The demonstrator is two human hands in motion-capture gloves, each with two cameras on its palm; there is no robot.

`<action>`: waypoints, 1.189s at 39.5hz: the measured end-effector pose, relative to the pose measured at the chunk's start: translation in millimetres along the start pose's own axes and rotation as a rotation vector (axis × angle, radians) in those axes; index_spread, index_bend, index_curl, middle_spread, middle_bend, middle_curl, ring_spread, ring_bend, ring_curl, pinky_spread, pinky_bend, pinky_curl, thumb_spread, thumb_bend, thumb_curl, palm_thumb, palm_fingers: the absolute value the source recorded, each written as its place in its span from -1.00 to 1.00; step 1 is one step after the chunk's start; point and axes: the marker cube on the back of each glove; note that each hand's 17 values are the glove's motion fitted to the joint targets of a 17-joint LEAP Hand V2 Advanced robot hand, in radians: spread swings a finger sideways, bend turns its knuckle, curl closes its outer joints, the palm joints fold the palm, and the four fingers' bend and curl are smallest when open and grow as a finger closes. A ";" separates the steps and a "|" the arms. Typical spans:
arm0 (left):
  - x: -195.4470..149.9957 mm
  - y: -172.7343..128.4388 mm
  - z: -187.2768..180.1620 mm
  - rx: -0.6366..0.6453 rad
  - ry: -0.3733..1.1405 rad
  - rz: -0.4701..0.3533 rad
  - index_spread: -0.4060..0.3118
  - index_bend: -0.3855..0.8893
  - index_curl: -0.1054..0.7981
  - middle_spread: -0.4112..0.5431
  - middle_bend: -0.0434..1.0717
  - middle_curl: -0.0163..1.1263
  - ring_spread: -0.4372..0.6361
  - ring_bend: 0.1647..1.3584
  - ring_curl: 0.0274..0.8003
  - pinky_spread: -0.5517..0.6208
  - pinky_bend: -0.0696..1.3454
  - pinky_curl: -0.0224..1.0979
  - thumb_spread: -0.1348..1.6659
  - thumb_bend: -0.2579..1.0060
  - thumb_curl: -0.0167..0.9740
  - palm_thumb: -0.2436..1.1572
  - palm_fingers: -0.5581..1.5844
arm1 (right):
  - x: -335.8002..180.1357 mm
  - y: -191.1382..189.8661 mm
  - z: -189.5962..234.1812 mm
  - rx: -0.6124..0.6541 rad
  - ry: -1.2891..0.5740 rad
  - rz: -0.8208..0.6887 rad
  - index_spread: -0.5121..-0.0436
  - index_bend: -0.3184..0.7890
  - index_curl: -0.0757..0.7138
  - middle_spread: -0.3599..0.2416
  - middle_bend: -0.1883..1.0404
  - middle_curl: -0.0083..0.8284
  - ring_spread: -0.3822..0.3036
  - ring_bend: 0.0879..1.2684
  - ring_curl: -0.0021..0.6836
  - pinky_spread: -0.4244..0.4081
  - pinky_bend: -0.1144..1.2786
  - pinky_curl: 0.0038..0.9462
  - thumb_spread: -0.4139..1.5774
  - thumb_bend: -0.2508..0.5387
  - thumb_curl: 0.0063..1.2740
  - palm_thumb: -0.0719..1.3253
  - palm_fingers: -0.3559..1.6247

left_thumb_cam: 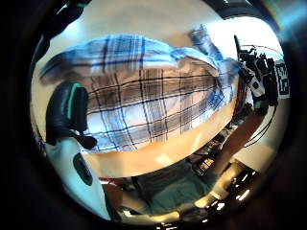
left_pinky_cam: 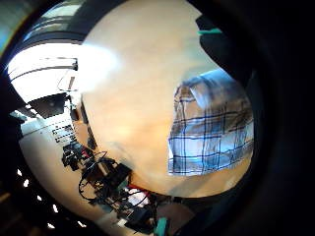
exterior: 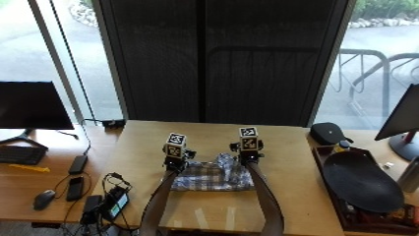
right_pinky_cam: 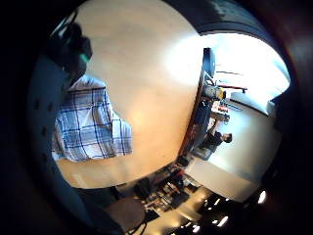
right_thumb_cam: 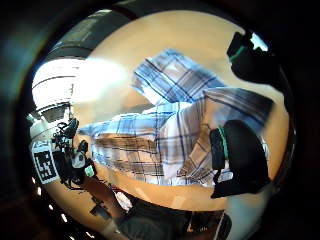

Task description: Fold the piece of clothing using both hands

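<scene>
Folding looks partly done. From the outside view, the plaid shirt (exterior: 215,177) lies as a compact, roughly rectangular bundle near the middle of the wooden table (exterior: 288,162), with a rumpled bit sticking up at its far edge. The left hand (exterior: 175,163) sits at the shirt's left far corner and the right hand (exterior: 249,158) at its right far corner; whether the fingers pinch cloth cannot be told from here.

Left little finger side palm view: the shirt's folded edge lies flat on the table, nothing more.

Left thumb side palm view: the shirt fills the picture, one layer lapped over another, a sleeve trailing out; a gloved fingertip (left_thumb_cam: 67,112) rests at its edge.

Right little finger side palm view: a squared corner lies flat.

Right thumb side palm view: gloved fingers (right_thumb_cam: 237,160) curl against the overlapped cloth, though an actual grip is unclear. Judging by the loose sleeve, more folds remain.
</scene>
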 end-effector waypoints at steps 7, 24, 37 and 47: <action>-17.2 18.0 -10.7 0.377 -0.035 -0.073 -0.22 -0.25 0.03 -0.31 -0.62 -0.21 -0.20 -0.39 -0.04 0.26 -0.38 -0.44 0.59 -0.67 -0.31 0.41 -0.01 | 26.8 40.9 -15.9 0.365 -0.028 0.133 -0.24 -0.30 0.12 -0.42 -0.55 -0.11 -0.28 -0.45 0.18 0.16 -0.01 -0.13 0.68 -0.49 -0.49 0.20 -0.16; 15.9 4.0 88.9 0.196 0.078 -0.046 -0.15 -0.13 0.05 -0.03 -0.70 -0.30 0.28 -0.58 -0.18 0.48 -0.25 -0.35 0.79 -0.64 -0.50 -0.09 -0.22 | 89.4 83.8 96.9 -0.096 0.211 0.096 -0.37 -0.17 -0.16 0.13 -0.42 -0.31 0.33 -0.36 0.00 0.46 0.28 -0.16 0.59 -0.39 -0.48 0.07 -0.36; 24.8 12.6 115.4 0.012 0.167 -0.009 -0.16 -0.21 -0.05 0.02 -0.64 -0.40 0.46 -0.38 -0.14 0.55 0.00 -0.24 0.84 -0.64 -0.67 -0.54 -0.42 | 86.0 66.3 103.9 0.000 0.308 0.099 -0.50 -0.36 -0.34 -0.16 -0.50 -0.35 -0.38 0.17 0.18 -0.14 0.43 -0.17 0.56 -0.20 -0.38 0.40 0.02; 21.1 0.6 117.5 0.066 0.119 -0.026 -0.19 -0.18 -0.07 -0.01 -0.59 -0.38 0.47 -0.34 -0.15 0.59 0.03 -0.25 0.85 -0.61 -0.70 -0.64 -0.45 | 69.1 75.3 50.8 0.150 0.474 0.162 -0.41 -0.17 -0.18 -0.53 -0.43 -0.27 -0.68 0.10 0.21 -0.64 0.29 -0.21 0.43 -0.26 -0.27 0.52 0.42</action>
